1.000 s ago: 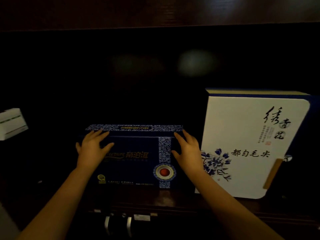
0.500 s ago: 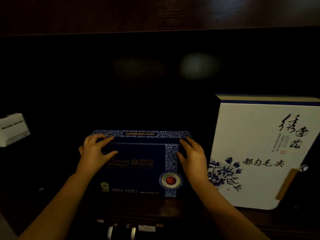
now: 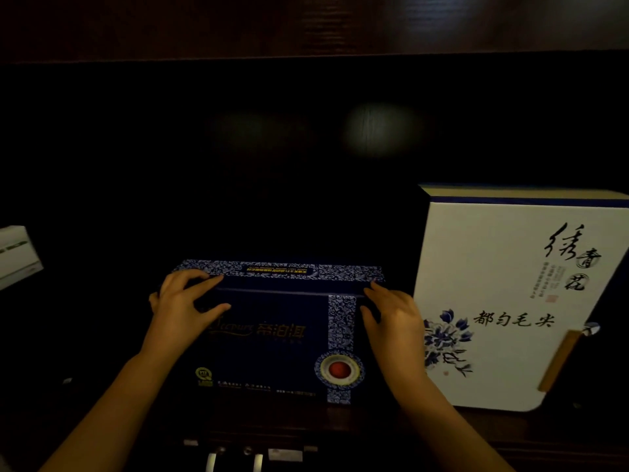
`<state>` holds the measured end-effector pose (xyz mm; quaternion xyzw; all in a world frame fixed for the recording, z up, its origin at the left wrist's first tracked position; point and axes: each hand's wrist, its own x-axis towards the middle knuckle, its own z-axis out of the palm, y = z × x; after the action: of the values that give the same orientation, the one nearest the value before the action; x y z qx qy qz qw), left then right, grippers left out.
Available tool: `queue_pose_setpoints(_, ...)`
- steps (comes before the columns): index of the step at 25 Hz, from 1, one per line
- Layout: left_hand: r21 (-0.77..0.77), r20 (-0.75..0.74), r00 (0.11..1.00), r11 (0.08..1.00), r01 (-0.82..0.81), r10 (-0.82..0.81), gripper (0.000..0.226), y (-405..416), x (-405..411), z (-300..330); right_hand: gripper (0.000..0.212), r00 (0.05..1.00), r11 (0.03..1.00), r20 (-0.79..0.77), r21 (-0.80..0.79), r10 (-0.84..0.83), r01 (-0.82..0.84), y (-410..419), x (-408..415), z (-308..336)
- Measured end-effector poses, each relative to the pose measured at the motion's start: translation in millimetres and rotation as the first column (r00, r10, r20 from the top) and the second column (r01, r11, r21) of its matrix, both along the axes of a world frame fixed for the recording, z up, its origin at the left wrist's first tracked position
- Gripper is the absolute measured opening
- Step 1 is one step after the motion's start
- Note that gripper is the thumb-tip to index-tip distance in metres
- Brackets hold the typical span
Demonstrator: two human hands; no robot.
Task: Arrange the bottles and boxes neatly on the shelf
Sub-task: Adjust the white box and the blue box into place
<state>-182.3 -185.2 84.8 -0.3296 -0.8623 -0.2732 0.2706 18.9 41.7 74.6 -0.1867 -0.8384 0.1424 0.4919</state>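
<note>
A dark blue gift box (image 3: 275,338) with a blue-and-white patterned band and a red round seal stands upright on the dark shelf (image 3: 391,427), at the centre. My left hand (image 3: 183,308) grips its upper left corner, fingers over the top edge. My right hand (image 3: 394,318) holds its upper right edge. A larger white box (image 3: 503,294) with black calligraphy and blue flowers stands just right of it, close to my right hand.
A small white box (image 3: 17,257) sits at the far left edge. The shelf interior behind the boxes is very dark. The upper shelf board (image 3: 306,25) runs across the top. Metal fittings (image 3: 235,454) show below the shelf's front edge.
The view has shifted slightly, so the boxes appear lower and further right. Both hands have stayed on the blue box, with fingers curled more over its top edge.
</note>
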Motion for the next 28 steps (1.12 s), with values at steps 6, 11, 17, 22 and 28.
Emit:
queue_pose_setpoints(6, 0.02, -0.032, 0.999, 1.0, -0.004, 0.005, 0.055, 0, 8, -9, 0.052, 0.97, 0.991, 0.214, 0.102, -0.111, 0.091, -6, 14, 6)
queue_pose_setpoints(11, -0.046, 0.023, 1.0, 0.999, 0.014, -0.013, 0.064, 1, 2, -6, 0.064, 0.91, 0.953, 0.377, 0.299, -0.171, 0.055, -6, 6, 15)
queue_pose_setpoints(17, -0.036, 0.022, 1.0, 0.999, 0.015, -0.015, 0.063, -1, 2, -4, 0.068, 0.881, 0.928, 0.435, 0.373, -0.185, 0.011, -2, 6, 17)
queue_pose_setpoints(22, -0.039, 0.008, 1.0, 0.999, 0.002, -0.001, 0.063, 2, -1, -5, 0.065, 0.876, 0.891, 0.422, 0.453, -0.233, 0.018, 3, 5, 20)
queue_pose_setpoints(28, -0.056, -0.035, 0.999, 0.998, -0.025, 0.023, 0.061, 10, 8, -11, 0.06, 0.865, 0.884, 0.422, 0.464, -0.273, 0.053, 11, 6, 21)
